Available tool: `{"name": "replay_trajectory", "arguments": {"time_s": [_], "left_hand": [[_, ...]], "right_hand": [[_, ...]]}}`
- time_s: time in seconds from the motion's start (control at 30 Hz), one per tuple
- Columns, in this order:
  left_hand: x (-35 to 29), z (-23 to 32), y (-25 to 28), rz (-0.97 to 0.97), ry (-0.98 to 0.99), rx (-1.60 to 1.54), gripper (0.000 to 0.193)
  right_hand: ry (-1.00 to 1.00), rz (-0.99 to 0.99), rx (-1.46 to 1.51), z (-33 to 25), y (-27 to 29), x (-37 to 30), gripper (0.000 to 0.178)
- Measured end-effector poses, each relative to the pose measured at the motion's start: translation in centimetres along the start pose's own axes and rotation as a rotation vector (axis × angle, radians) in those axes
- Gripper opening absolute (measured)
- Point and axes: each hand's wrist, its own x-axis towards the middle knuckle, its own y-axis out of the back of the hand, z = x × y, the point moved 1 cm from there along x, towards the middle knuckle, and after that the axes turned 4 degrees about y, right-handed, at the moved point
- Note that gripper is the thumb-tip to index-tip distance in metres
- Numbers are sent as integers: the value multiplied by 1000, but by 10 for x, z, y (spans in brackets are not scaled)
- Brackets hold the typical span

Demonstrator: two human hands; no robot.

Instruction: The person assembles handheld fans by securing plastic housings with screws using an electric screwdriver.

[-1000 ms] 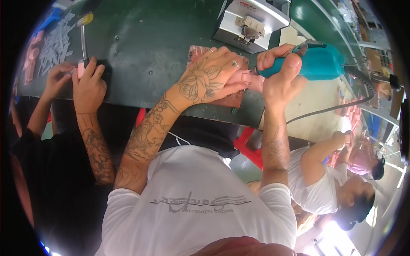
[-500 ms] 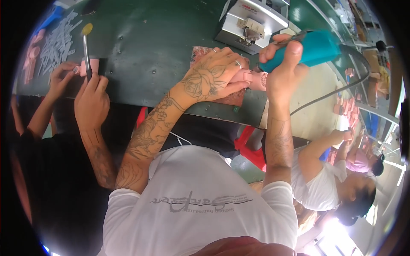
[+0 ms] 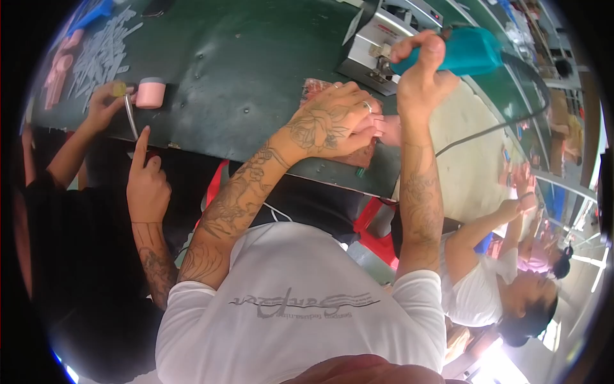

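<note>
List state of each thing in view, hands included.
Left hand: closed over pink part
Pink part: held, partly covered
Right hand: gripping teal power tool
Teal power tool: raised, clear of pink part; on/off unclear
Cord: curved, slack
Red mat: lying on table
Grey strips: loose heap
Yellow-headed hammer: tilted, in co-worker's hand

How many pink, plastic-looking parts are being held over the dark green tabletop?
2: one pink part in the person's left hand, one pink cylindrical part at the left-side co-worker's fingers. More may be hidden.
</note>
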Motion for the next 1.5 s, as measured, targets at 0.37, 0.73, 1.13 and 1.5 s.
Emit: {"name": "replay_trajectory", "arguments": {"time_s": [0.37,0.73,1.13,1.5], "left_hand": [[4,-7,-2,-53,17,-34,39],[2,-10,-5,-81,40,-32,44],[8,1,1,-82,71,2,18],[4,0,-5,-80,-33,81,26]], "right_hand": [[-288,42,28,-62,38,-44,67],[-286,0,51,-55,48,-62,53],[-220,-87,-14,-40,47,-71,54],[-281,37,-15,-50,55,-77,66]]}}
